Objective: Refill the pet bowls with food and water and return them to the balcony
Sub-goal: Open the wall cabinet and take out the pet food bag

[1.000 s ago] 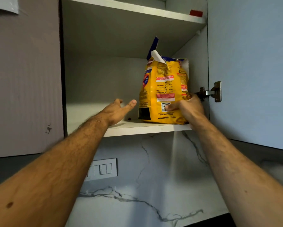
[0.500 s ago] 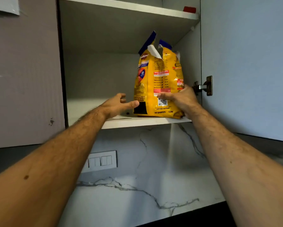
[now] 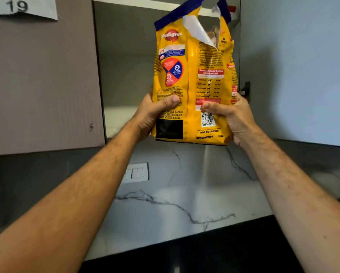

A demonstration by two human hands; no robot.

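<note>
A yellow dog food bag (image 3: 192, 83) with a blue, torn-open top is upright in the air in front of the open wall cabinet. My left hand (image 3: 152, 113) grips its lower left side, thumb across the front. My right hand (image 3: 232, 117) grips its lower right side, thumb on the front near the QR code. The bag's bottom hangs just past the front edge of the cabinet shelf (image 3: 120, 123). No pet bowls are in view.
The cabinet's open door (image 3: 303, 66) stands to the right, with its hinge (image 3: 247, 89) behind my right hand. A closed cabinet door (image 3: 43, 85) is on the left. Below are a marble backsplash (image 3: 185, 194), a switch plate (image 3: 137, 172) and a dark counter edge (image 3: 204, 253).
My left hand moved right and took hold of the bag. Both hands lifted the bag off the shelf and drew it out towards me.
</note>
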